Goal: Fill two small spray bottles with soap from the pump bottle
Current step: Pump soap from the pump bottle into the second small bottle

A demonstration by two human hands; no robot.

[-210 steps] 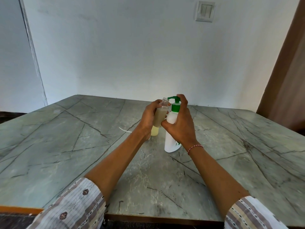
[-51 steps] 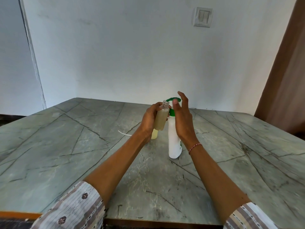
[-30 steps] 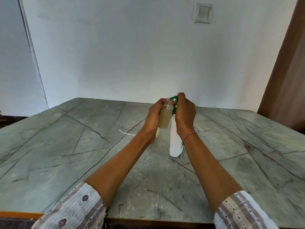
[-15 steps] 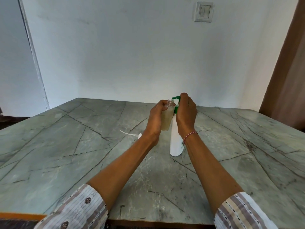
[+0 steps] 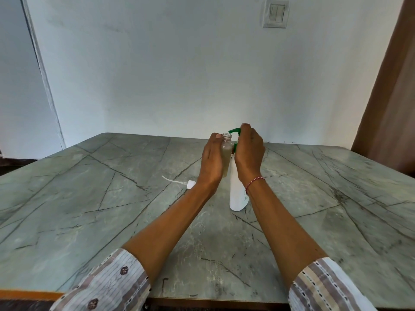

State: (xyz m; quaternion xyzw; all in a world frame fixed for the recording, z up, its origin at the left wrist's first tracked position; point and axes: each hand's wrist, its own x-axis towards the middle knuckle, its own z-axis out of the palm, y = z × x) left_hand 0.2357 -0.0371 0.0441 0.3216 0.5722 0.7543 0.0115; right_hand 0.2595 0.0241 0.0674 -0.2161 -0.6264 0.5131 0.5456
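The left hand is curled round a small clear spray bottle, holding it upright and raised off the desk, its uncapped threaded neck open at the top; the bottle is filled most of the way with a cloudy tan liquid. The right hand is bunched over the green pump head of the pump bottle, fingers curled on top of it, with the green spout poking out to the left just above the small bottle's mouth. A red-and-white thread circles the right wrist. The pump bottle stands upright on the desk, white-bodied, touching or just beside the small bottle; a trace of green print shows low on its right side, too small and too hidden by the wrist to read. Left of the left wrist a white spray cap lies on its side on the desk with its thin dip tube trailing away to the left. The desk is grey-green stone with dark veins and a brown wooden edge along the near side. Both forearms come out of striped, patterned sleeves. Behind is a pale wall with a double switch plate high on the right, no marking legible on it, and a brown wooden panel at the far right.
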